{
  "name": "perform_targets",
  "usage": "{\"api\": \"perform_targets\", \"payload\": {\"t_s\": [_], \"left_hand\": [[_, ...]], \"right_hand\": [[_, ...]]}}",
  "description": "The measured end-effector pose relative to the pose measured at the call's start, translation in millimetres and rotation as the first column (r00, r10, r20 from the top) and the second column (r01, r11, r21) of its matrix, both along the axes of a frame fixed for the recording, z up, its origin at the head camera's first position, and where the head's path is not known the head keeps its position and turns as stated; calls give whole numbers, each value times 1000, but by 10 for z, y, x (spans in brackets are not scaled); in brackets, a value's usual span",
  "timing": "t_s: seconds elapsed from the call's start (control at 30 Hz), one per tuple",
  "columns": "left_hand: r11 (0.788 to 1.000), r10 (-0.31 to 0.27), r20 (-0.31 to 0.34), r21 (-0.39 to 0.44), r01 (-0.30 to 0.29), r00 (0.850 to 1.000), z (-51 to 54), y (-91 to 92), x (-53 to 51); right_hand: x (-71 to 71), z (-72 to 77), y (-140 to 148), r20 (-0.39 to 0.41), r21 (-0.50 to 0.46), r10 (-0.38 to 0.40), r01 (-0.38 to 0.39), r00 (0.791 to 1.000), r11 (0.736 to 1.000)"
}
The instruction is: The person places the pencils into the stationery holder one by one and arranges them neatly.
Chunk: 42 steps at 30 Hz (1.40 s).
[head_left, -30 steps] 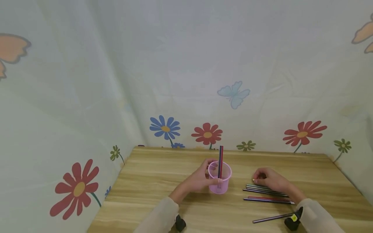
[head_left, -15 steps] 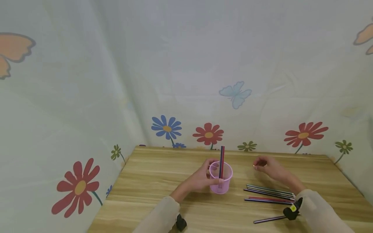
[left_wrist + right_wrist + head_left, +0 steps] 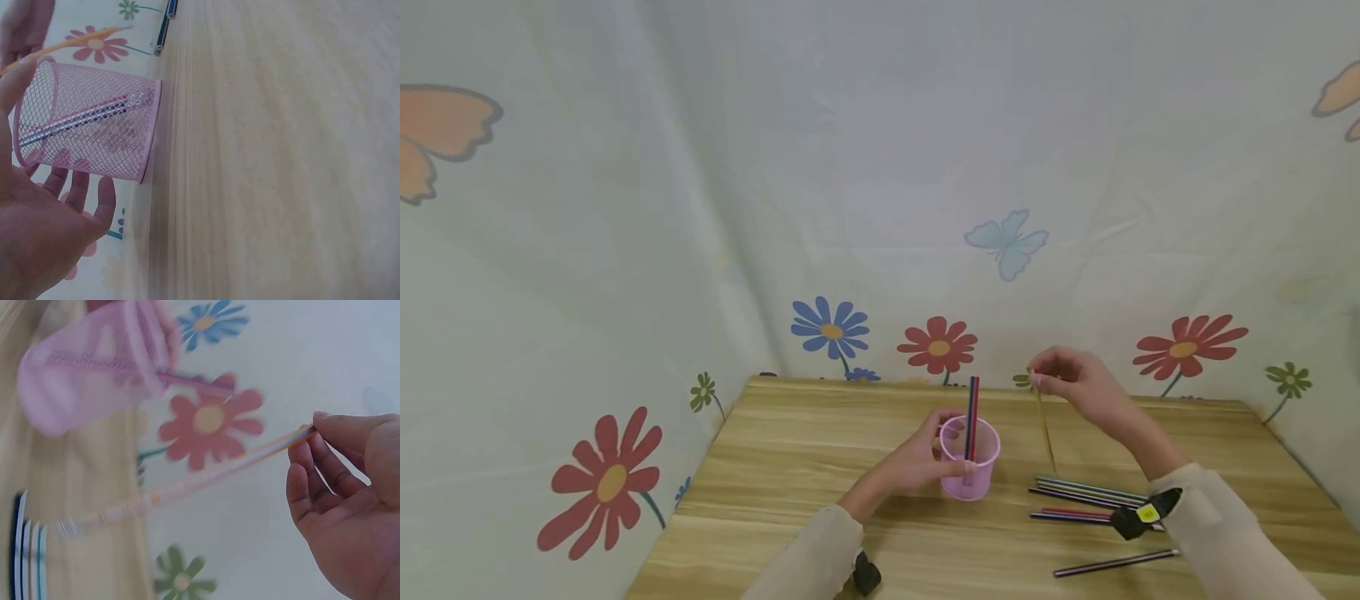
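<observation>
Pencil (image 3: 1046, 429): hanging right of centre, right hand (image 3: 1086, 390) pinching its top end.
Cup (image 3: 981, 481): standing lower centre, left hand (image 3: 912, 457) curling round it.
Rim (image 3: 998, 443): insertion is apparently pending; next move calls for steering the pencil's low end inside.

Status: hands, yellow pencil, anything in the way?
Left hand grips pink cup. Right hand pinches yellow pencil by one end. Nothing seen between pencil and cup.

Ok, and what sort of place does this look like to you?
Probably a small, screened-off tabletop work area, likely indoors. A wood-grain table stands before a creased backdrop printed with flowers and butterflies, and a pink mesh cup and loose pencils suggest simple desk work.
</observation>
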<state>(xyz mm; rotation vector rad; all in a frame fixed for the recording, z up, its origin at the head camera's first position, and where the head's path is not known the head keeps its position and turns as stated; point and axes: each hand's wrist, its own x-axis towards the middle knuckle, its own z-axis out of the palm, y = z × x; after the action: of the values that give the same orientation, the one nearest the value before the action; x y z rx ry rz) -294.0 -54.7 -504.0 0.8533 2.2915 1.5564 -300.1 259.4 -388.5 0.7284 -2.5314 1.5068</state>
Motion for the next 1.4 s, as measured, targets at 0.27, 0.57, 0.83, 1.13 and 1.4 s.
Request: {"api": "perform_targets", "payload": {"t_s": [0.27,0.57,0.83,1.13,1.4], "left_hand": [[1000,-10,-18,23,11,1000,14,4,-3],[1000,-1,-2,16,1,1000,38,-10,17],[1000,-5,-3,17,5,1000,38,-18,10],[1000,-6,-11,9,6,1000,-16,-13,-35],[1000,-13,4,14,13,1000,-29,-5,-37]], "right_hand": [[124,375,-204,-53,-129,-8,1,999,992],[77,461,-393,-53,-222,-35,22,998,975],[-54,343,-471,-47,-316,-61,43,997,948],[-162,41,-558,18,-299,-117,117,993,947],[-169,-208,-621,68,-286,-98,114,993,952]]}}
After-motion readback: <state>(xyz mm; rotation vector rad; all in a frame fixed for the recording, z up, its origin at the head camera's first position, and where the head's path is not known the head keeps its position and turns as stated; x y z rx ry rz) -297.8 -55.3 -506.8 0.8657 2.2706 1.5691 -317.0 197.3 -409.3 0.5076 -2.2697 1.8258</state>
